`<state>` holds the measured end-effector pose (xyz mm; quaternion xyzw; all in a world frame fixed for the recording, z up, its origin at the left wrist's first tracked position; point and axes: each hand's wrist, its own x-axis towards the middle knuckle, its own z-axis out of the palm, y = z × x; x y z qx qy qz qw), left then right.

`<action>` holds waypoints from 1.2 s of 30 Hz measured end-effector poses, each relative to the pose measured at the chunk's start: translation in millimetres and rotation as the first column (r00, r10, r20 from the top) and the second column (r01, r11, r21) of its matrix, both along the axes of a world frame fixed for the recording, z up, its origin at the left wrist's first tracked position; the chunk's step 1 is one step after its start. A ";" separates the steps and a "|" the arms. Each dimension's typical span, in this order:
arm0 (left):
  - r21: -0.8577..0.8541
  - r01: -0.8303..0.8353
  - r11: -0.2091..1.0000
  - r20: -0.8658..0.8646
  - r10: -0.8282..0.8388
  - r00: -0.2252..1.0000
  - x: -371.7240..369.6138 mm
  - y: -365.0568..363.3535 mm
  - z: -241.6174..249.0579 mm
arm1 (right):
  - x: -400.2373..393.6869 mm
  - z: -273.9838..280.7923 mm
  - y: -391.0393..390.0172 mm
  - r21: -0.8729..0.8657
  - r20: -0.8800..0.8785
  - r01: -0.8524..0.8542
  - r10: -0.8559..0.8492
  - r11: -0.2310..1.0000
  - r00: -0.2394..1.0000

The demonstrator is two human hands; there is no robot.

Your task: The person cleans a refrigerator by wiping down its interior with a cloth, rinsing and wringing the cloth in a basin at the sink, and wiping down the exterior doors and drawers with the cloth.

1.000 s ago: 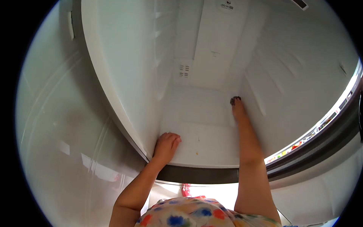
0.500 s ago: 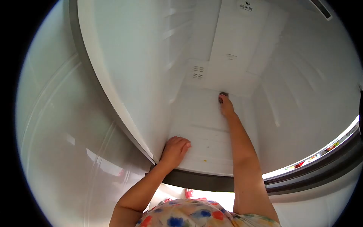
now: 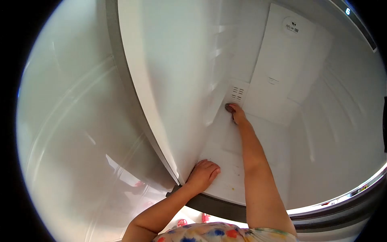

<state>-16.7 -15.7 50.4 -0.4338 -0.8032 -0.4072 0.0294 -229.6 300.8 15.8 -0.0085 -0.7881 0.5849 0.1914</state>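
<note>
Front edge: a dark strip (image 3: 221, 207), by which the cabinet floor (image 3: 223, 173) is bounded.
Left hand (image 3: 204, 176): laid on the floor beside the left wall (image 3: 173, 80), fingers together; whether anything is gripped beneath cannot be told.
Cabinet contents: a yellow crumb (image 3: 232, 188) and small dark specks are borne by the floor, between the arms.
Right hand (image 3: 238, 114): closed around a dark scouring pad (image 3: 229, 107).
Scouring pad: held low at the rear left, just below the slotted vent (image 3: 237, 93).
Rear panel (image 3: 278, 64): marked with a round label (image 3: 292, 26).
Change: the pad has been carried leftward from the rear right corner.
</note>
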 end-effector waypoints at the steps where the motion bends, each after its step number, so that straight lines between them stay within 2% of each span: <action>1: 0.000 0.006 1.000 -0.013 -0.006 1.000 -0.7 0.7 -0.6 | 1.2 -6.8 3.4 0.190 -0.055 0.021 -0.011 0.982 0.998; 3: 0.008 0.012 1.000 -0.027 -0.012 1.000 0.5 0.0 -1.3 | 11.0 -11.3 5.1 0.543 -0.169 0.102 -0.010 0.833 0.986; 6: 0.024 0.008 1.000 -0.045 -0.007 0.999 1.9 0.6 -1.4 | 45.3 -12.0 -10.5 0.553 -0.110 0.053 0.010 0.831 0.994; 8: 0.032 0.022 0.999 -0.067 -0.020 0.998 2.0 0.0 -2.2 | 78.4 2.8 -28.0 0.487 -0.073 -0.032 0.077 0.873 0.994; 12: 0.028 0.080 0.996 -0.011 -0.080 0.997 -1.2 -1.3 -2.8 | 131.3 3.7 -54.3 0.434 0.043 -0.136 0.130 0.891 0.991; 13: 0.031 0.079 0.996 0.004 -0.079 0.997 -0.2 -1.5 -0.9 | 151.9 20.9 -65.1 0.525 0.039 -0.144 0.145 0.839 0.989; 16: 0.049 0.096 0.994 -0.009 -0.095 0.995 -1.3 -1.4 -1.6 | 164.3 45.3 -58.1 0.407 0.251 -0.371 0.289 0.834 0.924; 17: 0.056 0.107 0.993 -0.022 -0.105 0.994 -1.8 -1.0 -2.5 | 163.6 57.0 -61.4 0.138 0.338 -0.295 0.235 0.946 0.911; 19: 0.051 0.085 0.995 -0.019 -0.084 0.996 -1.9 0.3 -2.9 | 140.2 63.8 -59.9 -0.105 0.256 -0.095 0.119 0.990 0.959; 20: 0.048 0.070 0.996 -0.019 -0.069 0.997 -1.2 1.1 -3.1 | 125.5 65.8 -58.7 -0.231 0.225 -0.002 0.056 0.973 0.973; 23: 0.044 0.052 0.998 -0.007 -0.052 0.999 1.0 0.0 1.8 | 56.2 50.7 -53.6 -0.458 0.099 0.154 -0.122 0.875 0.988; 26: 0.047 0.031 0.998 -0.053 -0.029 0.998 1.0 0.7 -5.5 | 8.2 33.9 -59.4 -0.388 -0.024 0.288 -0.322 0.875 0.946; 29: 0.001 0.029 1.000 -0.019 -0.029 0.999 -1.0 -0.6 -7.9 | -60.0 -18.2 -43.5 -0.290 -0.019 0.337 -0.357 0.896 0.934; 32: 0.011 0.017 1.000 -0.003 -0.017 1.000 -0.9 -1.4 -9.6 | -48.2 -16.6 -44.3 -0.107 -0.019 0.379 -0.383 0.919 0.923; 36: 0.009 0.033 0.999 0.017 -0.033 0.999 1.6 -0.2 -4.6 | -17.2 -16.2 -47.0 -0.097 0.073 0.238 -0.232 0.966 0.970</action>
